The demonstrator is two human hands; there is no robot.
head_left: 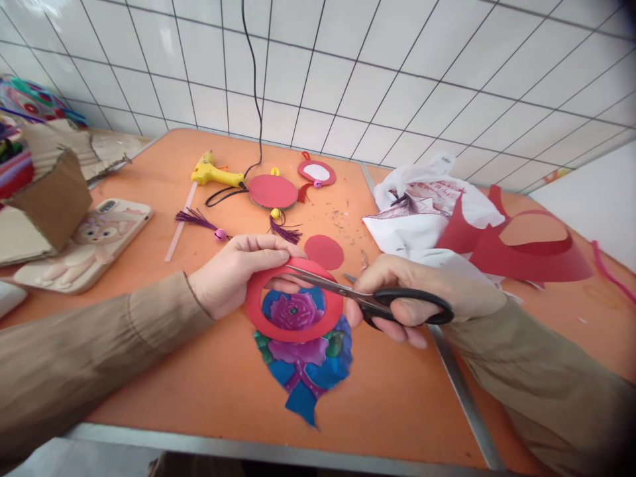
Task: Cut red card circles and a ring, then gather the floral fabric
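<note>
My left hand (253,268) pinches the upper left of a red paper ring (258,315) between thumb and fingers. My right hand (397,298) grips black-handled scissors (340,289), whose upper blade lies across the ring's upper right part. The lower blade is mostly hidden; a tip shows near my right fingers. Below the ring, on the orange table (199,391), lies a blue piece with a purple flower print (303,361), partly seen through the ring's hole. Just behind the ring is a flat red disc (324,252).
Behind are a yellow glue gun (218,173), a red round piece with a tassel (273,191), a smaller round ornament (328,173) and a purple tassel (196,218). Left: phone (106,245) and cardboard box (54,205). Right: white bag (412,228) and red paper scraps (536,255).
</note>
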